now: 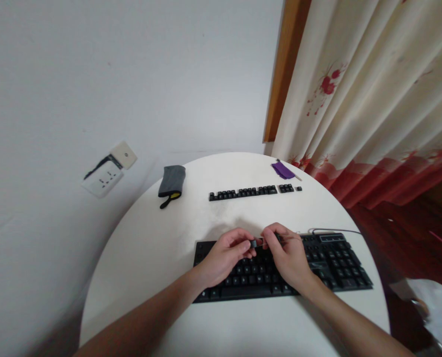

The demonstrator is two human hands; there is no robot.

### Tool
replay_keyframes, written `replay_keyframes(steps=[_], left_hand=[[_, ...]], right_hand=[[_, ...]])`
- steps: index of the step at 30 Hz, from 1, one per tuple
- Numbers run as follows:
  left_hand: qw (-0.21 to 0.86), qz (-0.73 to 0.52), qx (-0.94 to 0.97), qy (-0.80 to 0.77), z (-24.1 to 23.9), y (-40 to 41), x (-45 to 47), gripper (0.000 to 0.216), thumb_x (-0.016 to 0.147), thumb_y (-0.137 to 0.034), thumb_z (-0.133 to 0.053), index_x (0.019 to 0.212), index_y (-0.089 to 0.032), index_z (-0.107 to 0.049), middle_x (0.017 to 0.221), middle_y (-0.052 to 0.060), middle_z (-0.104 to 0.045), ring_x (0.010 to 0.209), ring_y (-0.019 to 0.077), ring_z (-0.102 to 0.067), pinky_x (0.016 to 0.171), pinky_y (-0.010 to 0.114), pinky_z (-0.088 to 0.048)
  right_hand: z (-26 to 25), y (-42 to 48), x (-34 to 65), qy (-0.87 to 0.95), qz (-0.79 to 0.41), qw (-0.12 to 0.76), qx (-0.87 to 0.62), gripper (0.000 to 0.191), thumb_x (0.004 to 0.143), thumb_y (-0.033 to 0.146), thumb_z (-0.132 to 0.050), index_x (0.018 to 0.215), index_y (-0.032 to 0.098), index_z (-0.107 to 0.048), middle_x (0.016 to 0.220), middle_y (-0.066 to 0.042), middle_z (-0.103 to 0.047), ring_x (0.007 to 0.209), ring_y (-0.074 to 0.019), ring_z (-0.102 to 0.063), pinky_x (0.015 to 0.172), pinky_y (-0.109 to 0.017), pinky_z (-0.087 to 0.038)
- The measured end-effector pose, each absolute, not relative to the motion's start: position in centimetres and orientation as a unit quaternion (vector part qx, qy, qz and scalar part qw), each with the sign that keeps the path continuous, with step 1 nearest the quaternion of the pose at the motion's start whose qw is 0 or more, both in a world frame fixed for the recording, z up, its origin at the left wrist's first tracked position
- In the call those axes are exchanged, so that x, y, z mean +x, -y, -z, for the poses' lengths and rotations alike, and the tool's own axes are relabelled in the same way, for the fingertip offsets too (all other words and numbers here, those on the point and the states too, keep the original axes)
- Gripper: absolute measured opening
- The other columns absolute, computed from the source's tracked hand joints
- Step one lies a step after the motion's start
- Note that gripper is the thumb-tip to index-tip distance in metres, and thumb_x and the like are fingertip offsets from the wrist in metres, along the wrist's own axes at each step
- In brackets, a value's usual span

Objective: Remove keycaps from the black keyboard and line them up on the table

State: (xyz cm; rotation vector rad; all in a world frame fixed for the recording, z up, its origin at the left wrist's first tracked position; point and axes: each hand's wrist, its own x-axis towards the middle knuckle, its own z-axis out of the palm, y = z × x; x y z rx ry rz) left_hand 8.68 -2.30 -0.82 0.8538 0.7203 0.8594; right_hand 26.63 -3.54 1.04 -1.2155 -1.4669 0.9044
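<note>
My left hand [224, 255] pinches a keycap [253, 243] between thumb and fingertips, just above the keyboard [260, 279]. My right hand [286, 253], fingers curled, grips a small dark piece [278, 237] close beside it; I can't tell what that is. The keyboard lies under both hands, loose keys [265, 190] beyond them on the table [146, 263].

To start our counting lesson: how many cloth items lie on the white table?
2. The gray cloth lies to the left of the row of loose keys; the purple cloth lies beyond that row's right end. Both show plainly.
</note>
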Motion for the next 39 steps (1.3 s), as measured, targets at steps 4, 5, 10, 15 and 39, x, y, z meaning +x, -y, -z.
replay_keyframes(steps=[4, 5, 10, 15, 39], left_hand=[[0.750, -0.400, 0.394, -0.348, 0.7, 2.4, 8.7, 0.021, 0.077, -0.018, -0.079, 0.094, -0.016, -0.067, 0.111, 0.007, -0.065, 0.087, 0.0160, -0.063, 0.084, 0.033, -0.046], [0.747, -0.402, 0.394, -0.354, 0.6, 2.4, 8.7, 0.022, 0.076, -0.018, -0.080, 0.094, -0.016, -0.067, 0.111, 0.007, -0.065, 0.086, 0.0160, -0.063, 0.084, 0.033, -0.046], [0.757, -0.403, 0.372, -0.355, 0.7, 2.4, 8.7, 0.021, 0.077, -0.020, -0.079, 0.093, -0.015, -0.068, 0.105, 0.007, -0.066, 0.082, 0.0145, -0.063, 0.080, 0.031, -0.046], [0.747, -0.405, 0.380, -0.365, 0.5, 2.4, 8.8, 0.023, 0.072, -0.015, -0.081, 0.092, -0.016, -0.068, 0.113, 0.006, -0.064, 0.085, 0.0147, -0.063, 0.083, 0.032, -0.046], [0.757, -0.420, 0.375, -0.331, 0.9, 2.2, 8.6, 0.020, 0.078, -0.020, -0.078, 0.094, -0.015, -0.067, 0.082, 0.002, -0.062, 0.073, 0.0114, -0.055, 0.067, 0.025, -0.040]], right_hand=[[-0.8, 3.5, 26.7, 0.605, -0.371, 0.490, -0.506, 0.030, 0.097, 0.036, -0.051, 0.073, 0.020, -0.059, 0.062, 0.002, -0.058, 0.062, -0.0144, -0.056, 0.065, -0.025, -0.045], [-0.7, 3.5, 26.7, 0.604, -0.370, 0.491, -0.508, 0.030, 0.097, 0.037, -0.051, 0.074, 0.020, -0.060, 0.062, 0.002, -0.058, 0.061, -0.0144, -0.056, 0.064, -0.025, -0.045], [-0.7, 3.5, 26.7, 0.602, -0.372, 0.490, -0.509, 0.030, 0.096, 0.038, -0.052, 0.074, 0.020, -0.060, 0.063, 0.002, -0.058, 0.062, -0.0146, -0.056, 0.064, -0.025, -0.045], [-0.9, 3.6, 26.7, 0.607, -0.365, 0.487, -0.511, 0.029, 0.096, 0.035, -0.052, 0.072, 0.019, -0.060, 0.063, 0.002, -0.058, 0.062, -0.0141, -0.055, 0.064, -0.025, -0.044], [-1.6, 3.4, 27.3, 0.721, -0.362, 0.423, -0.414, 0.014, 0.094, 0.024, -0.054, 0.098, 0.022, -0.067, 0.089, -0.004, -0.063, 0.082, -0.0179, -0.060, 0.075, -0.029, -0.047]])
